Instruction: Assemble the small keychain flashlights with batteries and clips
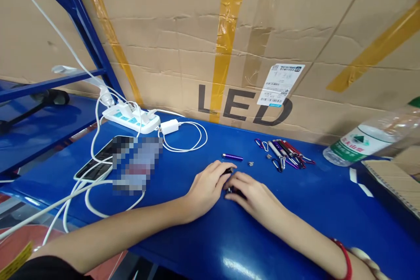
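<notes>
In the head view my left hand (208, 187) pinches a short black cylindrical piece (229, 170) between thumb and fingers. Close beside it, the fingers of my right hand (249, 190) curl around another small black piece (235, 191), which they partly cover. Both hands are just above the blue table, near each other. Beyond them lies a slim purple metal tube (232, 157), with a tiny silvery part (250, 164) to its right. Farther right is a pile of slim pen-like keychain tubes (287, 151) in white, purple, black and red, with small carabiner clips (276, 165) around them.
A white power strip (131, 118) with tangled cables sits at the back left, near a white charger (169, 127). Phones (98, 157) lie in front. A large cardboard box (177, 43) backs the blue table (278, 236). On the right are a water bottle (361, 144) and an open carton (390, 183).
</notes>
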{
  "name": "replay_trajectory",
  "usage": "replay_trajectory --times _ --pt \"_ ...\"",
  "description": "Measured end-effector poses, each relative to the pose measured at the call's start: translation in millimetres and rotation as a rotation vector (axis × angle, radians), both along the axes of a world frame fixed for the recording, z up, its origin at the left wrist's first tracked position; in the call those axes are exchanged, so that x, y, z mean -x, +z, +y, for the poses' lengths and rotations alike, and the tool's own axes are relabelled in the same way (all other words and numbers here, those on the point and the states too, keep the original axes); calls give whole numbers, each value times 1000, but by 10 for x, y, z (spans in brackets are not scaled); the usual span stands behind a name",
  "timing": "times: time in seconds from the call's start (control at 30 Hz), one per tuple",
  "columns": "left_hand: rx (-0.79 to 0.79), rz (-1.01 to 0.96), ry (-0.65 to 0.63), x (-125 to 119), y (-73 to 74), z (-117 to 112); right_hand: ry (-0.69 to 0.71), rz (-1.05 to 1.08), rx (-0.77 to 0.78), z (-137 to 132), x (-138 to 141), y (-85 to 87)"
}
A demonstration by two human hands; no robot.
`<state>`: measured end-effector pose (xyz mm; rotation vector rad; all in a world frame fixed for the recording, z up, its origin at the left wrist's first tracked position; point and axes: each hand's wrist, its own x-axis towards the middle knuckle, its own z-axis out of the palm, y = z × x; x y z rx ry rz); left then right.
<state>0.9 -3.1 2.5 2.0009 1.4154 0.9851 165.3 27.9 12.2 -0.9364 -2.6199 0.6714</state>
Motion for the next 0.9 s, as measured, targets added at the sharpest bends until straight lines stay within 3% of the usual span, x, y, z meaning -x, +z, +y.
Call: replay_trajectory --times 0.13,0.33,0.43,0.57,0.7,0.77,0.83,0.9 --pt "35 -66 -26 9 -12 18 -137 136 15 221 -72 -38" --pt "117 -177 -135 -27 -82 37 -235 441 432 171 7 99" --pt "130 -180 -184 -38 -109 40 -176 464 403 67 92 165" --pt "44 -156 -129 -57 -187 19 -104 378 251 -14 121 217" --pt "-76 -63 -161 -82 -274 -9 -100 267 200 56 -79 345" --pt "-118 -12 -127 -90 -290 -3 -201 199 143 153 -359 473" --pt "-121 0 -79 -99 -282 16 -416 32 22 260 -783 632" --pt "-102 6 -47 -115 -257 30 -917 -243 -220 345 -1309 785"
